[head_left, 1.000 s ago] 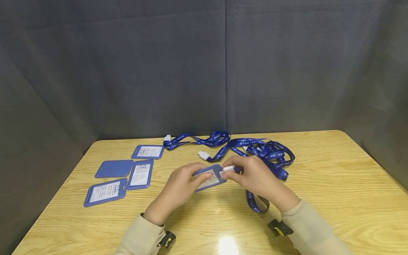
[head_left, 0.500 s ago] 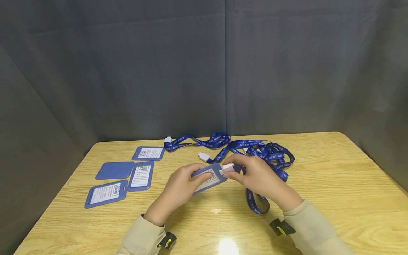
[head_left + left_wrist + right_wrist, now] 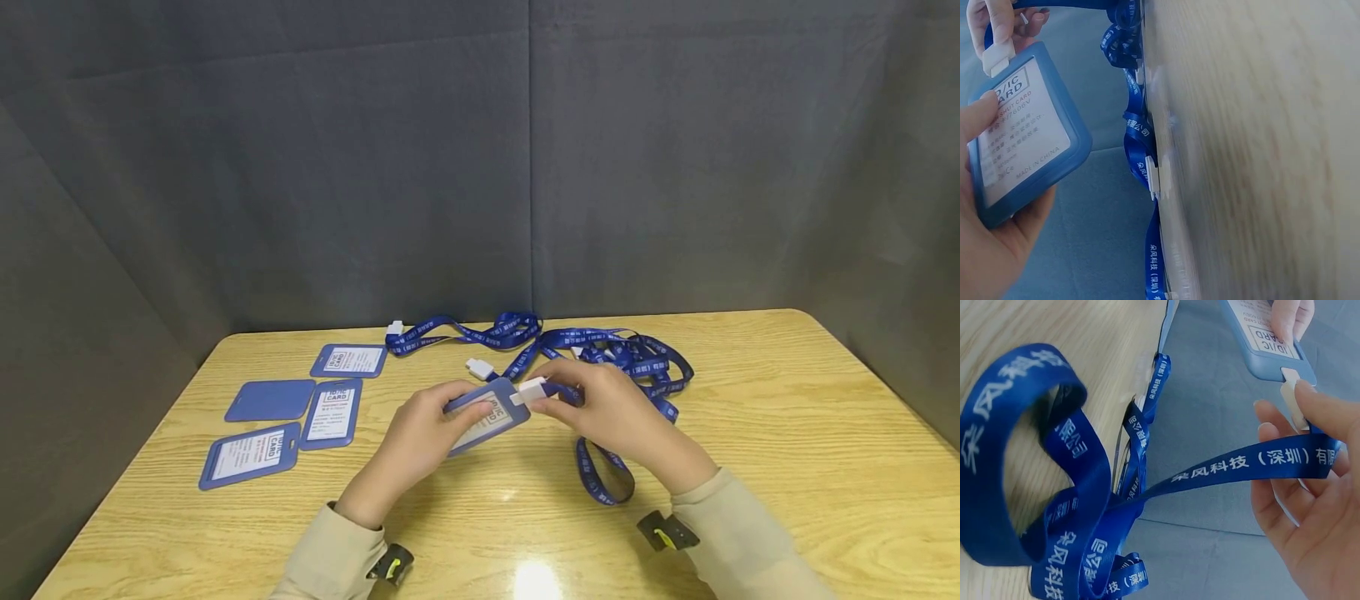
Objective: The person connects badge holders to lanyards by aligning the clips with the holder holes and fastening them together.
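My left hand (image 3: 431, 425) grips a blue ID badge holder (image 3: 1072, 134), thumb on its front and fingers behind. The holder's printed card faces up, and its slotted end points toward my right hand (image 3: 603, 408). Between thumb and fingers, my right hand pinches the white plastic clip (image 3: 1294, 403) of a blue lanyard (image 3: 1229, 465). The clip's narrow tab touches the slotted end; I cannot tell whether it passes through the slot. White-lettered strap runs from the clip across my right palm, and a loop of it hangs below that hand.
On the table's left lie several more badge holders, including a face-down one (image 3: 270, 401) and a face-up one (image 3: 250, 455). Several tangled lanyards (image 3: 652, 367) lie along the back, one with a white clip (image 3: 480, 368) just beyond my hands. A grey curtain (image 3: 480, 167) stands behind the table.
The badge holder has tilted and risen slightly in my left hand. The white clip, still pinched in my right hand, has turned upward and moved slightly up with it.
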The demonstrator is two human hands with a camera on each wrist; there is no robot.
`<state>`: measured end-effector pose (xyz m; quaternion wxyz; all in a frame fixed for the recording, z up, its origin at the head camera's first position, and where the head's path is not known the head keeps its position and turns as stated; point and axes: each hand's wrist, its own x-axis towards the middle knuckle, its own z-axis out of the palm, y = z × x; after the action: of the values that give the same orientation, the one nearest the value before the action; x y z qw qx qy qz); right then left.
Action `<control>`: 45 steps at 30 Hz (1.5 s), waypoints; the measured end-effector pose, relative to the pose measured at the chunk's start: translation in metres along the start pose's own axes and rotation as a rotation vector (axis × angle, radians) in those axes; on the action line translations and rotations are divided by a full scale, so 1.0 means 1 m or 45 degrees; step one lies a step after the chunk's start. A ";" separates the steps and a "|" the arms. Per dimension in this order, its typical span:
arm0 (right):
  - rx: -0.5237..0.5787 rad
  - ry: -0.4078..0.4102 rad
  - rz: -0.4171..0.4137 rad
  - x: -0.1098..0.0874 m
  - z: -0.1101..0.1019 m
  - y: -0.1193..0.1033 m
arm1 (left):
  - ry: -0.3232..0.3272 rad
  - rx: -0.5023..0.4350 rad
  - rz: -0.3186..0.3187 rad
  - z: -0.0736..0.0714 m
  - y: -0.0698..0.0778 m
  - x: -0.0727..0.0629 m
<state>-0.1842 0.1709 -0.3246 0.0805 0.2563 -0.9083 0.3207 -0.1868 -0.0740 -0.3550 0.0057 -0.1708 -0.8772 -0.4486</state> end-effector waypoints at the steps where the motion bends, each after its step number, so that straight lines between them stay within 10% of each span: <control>1: -0.005 0.005 -0.002 0.000 -0.001 0.000 | 0.006 -0.009 -0.004 0.000 0.000 0.000; 19: -0.050 0.133 0.037 -0.001 -0.013 0.007 | 0.164 -0.334 -0.053 -0.006 -0.003 0.004; 45: -0.090 0.056 0.022 0.000 -0.006 0.007 | 0.429 -0.480 -0.135 -0.015 -0.015 0.011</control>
<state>-0.1879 0.1789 -0.3235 0.1066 0.2385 -0.9193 0.2945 -0.2039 -0.0907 -0.3565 0.0963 -0.0455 -0.7724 -0.6261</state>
